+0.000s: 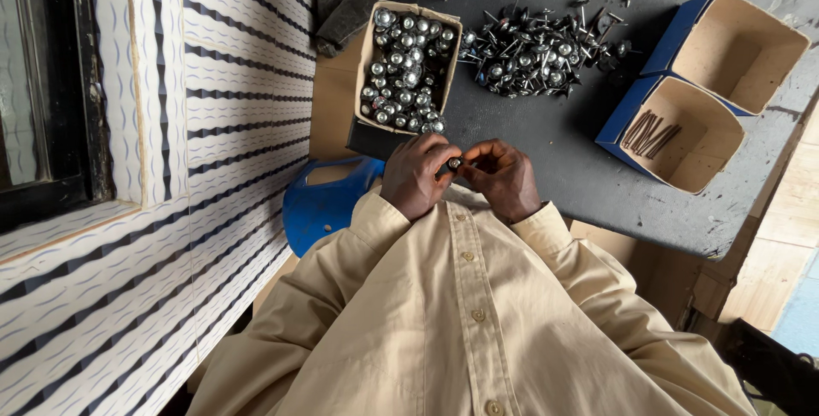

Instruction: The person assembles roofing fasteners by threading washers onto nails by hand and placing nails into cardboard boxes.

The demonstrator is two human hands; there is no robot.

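Observation:
Close to my chest, my left hand [415,175] and my right hand [505,177] meet at the near edge of a dark table [563,139]. Their fingertips pinch one small roofing nail [455,162] with a shiny domed cap between them. Just beyond the hands stands an open cardboard box [367,66] packed with many such capped nails [404,70]. A loose heap of capped nails [533,53] lies on the table to the right of that box. Cream shirt sleeves cover both my wrists.
Two open blue-sided cardboard boxes sit at the right: the farther box [742,45] looks empty, the nearer box [682,130] holds a few plain nails [648,132]. A blue plastic stool [320,203] is below the table edge. A tiled wall [213,126] runs along the left.

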